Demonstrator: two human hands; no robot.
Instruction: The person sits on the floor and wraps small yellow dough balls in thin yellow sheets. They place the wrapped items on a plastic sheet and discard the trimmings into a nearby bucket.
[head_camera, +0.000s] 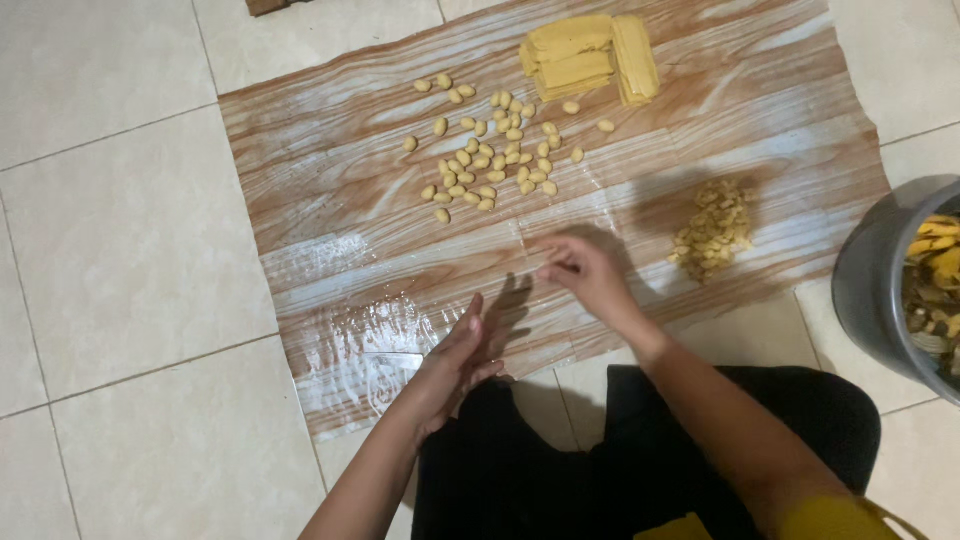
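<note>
The right hand (585, 272) had its fingertips pinched together over the wood-patterned mat (330, 180), whatever they held too small to tell; the left hand (460, 360) lay flat, fingers together. Dough pieces (490, 150) lay well beyond, with a cut pile (715, 230) nearer the right hand.

Mat: wood-patterned plastic sheet (330, 170) on tiled floor (110, 240).
Far right: stacked flat dough strips (590, 58).
Nearer, left of them: small oval dough pieces (490, 150).
Right: heap of small scraps (714, 230).
Off-mat right: grey round bucket (866, 290).

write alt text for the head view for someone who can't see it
A person's right hand reaches over a wood-patterned sheet on a tiled floor, left hand nearer the body. Small dough pieces and a stacked dough block lie beyond.
</note>
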